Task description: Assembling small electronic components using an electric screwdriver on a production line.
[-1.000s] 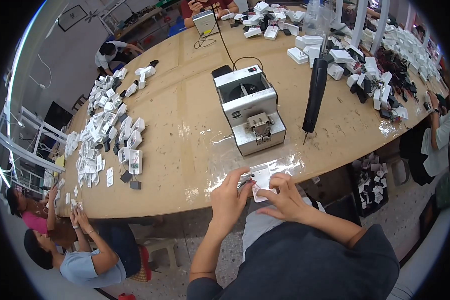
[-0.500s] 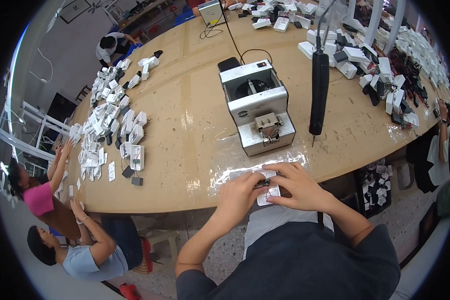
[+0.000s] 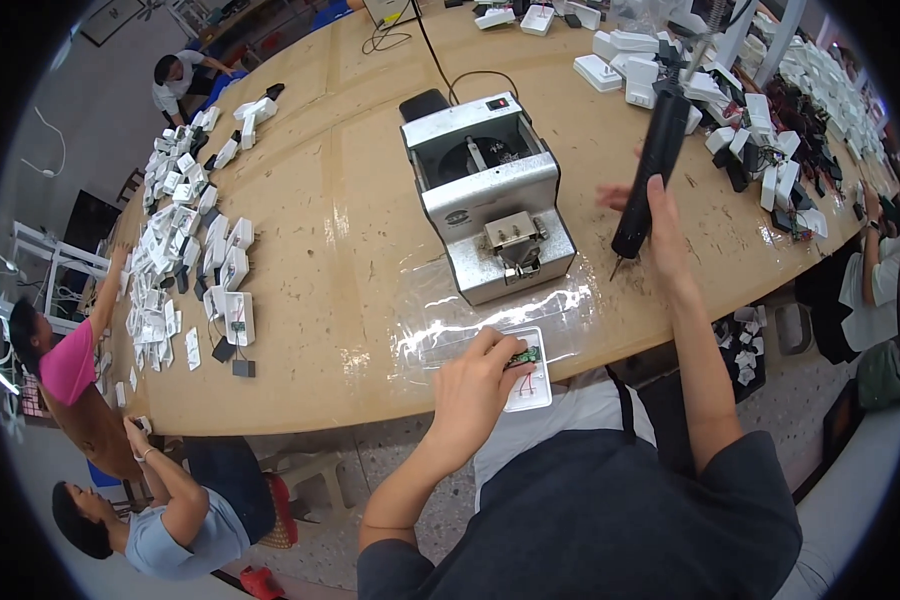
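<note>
Circuit board [image 3: 531, 355] lies in an uncovered casing [image 3: 539, 398] nearside of the machine [image 3: 498, 225], fastening unclear; left hand [image 3: 477, 385] pinches it; right hand [image 3: 662, 225], half-spread, surrounds the screwdriver [image 3: 658, 150], grip uncertain.

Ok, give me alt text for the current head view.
A person's left hand holds a small green circuit board at an open white case by the table's near edge; the open right hand is at a tilted black power screwdriver. A metal machine stands beyond, white casings lie piled on both sides, and other people are around the table.
</note>
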Demonstrator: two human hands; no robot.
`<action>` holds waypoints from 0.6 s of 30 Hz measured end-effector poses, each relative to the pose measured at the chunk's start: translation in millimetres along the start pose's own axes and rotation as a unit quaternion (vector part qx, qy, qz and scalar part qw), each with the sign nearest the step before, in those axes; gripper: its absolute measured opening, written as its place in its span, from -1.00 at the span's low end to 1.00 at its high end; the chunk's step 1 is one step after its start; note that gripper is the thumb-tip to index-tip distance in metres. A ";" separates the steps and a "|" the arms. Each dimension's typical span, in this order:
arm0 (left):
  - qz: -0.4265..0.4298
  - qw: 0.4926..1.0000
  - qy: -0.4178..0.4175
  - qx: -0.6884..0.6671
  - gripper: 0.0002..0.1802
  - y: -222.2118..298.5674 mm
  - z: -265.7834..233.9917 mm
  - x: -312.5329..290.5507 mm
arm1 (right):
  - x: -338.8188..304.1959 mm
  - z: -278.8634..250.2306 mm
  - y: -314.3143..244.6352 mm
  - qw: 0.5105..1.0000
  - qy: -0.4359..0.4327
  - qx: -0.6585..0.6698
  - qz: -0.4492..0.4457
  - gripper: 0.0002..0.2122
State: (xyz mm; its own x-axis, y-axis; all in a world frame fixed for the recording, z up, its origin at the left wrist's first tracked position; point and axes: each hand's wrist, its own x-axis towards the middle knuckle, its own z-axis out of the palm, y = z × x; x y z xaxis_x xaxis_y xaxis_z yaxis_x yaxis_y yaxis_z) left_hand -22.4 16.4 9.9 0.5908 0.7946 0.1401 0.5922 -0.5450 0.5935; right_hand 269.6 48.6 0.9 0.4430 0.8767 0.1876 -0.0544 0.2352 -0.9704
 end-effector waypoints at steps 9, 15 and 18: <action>-0.010 0.999 -0.019 -0.031 -0.79 -2.1 0.0 -0.1 | -3.8 48.6 -34.6 0.972 -0.047 0.229 0.000 -0.33; -0.013 0.999 -0.002 -0.043 -0.78 1.8 6.7 -5.2 | -2.4 108.3 -55.3 0.965 -0.135 0.189 -0.121 -0.21; -0.011 0.999 0.005 -0.047 -0.77 -0.4 8.4 -5.3 | -3.5 121.2 -52.4 0.974 -0.139 0.119 -0.133 -0.15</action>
State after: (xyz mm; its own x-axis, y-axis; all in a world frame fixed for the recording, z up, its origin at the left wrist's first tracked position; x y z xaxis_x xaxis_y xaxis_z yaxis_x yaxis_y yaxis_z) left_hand -21.2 10.1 2.3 0.5731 0.8085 0.1339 0.5508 -0.5009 0.6676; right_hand 162.4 84.1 69.5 0.2118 0.8437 0.4933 -0.1914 0.5308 -0.8256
